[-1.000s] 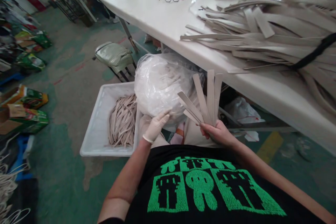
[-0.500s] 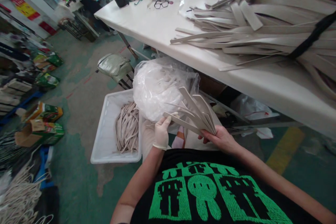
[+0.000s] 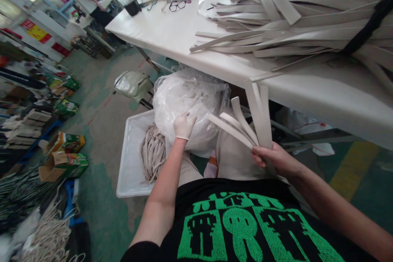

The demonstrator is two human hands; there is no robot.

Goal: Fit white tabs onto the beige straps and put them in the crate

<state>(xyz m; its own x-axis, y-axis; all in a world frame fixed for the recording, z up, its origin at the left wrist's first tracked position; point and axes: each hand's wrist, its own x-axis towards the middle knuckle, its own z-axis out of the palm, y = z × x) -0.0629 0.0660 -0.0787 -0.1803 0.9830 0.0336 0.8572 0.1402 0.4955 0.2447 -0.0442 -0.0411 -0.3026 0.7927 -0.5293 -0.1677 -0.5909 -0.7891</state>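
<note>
My left hand (image 3: 184, 125), in a white latex glove, rests on a clear plastic bag (image 3: 187, 110) stuffed with pale strips. Its fingers are apart and it holds nothing. My right hand (image 3: 274, 158) is bare and grips a small fan of beige leather-like strips (image 3: 242, 125) at their lower ends. Some strips stand upright and others curve to the left, their tips just below the table edge. The strips in the bag are blurred behind the plastic.
A white folding table (image 3: 153, 28) runs overhead, with a large strapped bundle of beige strips (image 3: 301, 28) and glasses (image 3: 177, 5) on it. A white crate (image 3: 132, 159) of strips sits below. Cartons and cords (image 3: 50, 233) lie on the floor at left.
My view has swung, shifting the table up and right. My left hand has moved from the lower edge of the bag onto its middle. The strips in my right hand now stand more upright.
</note>
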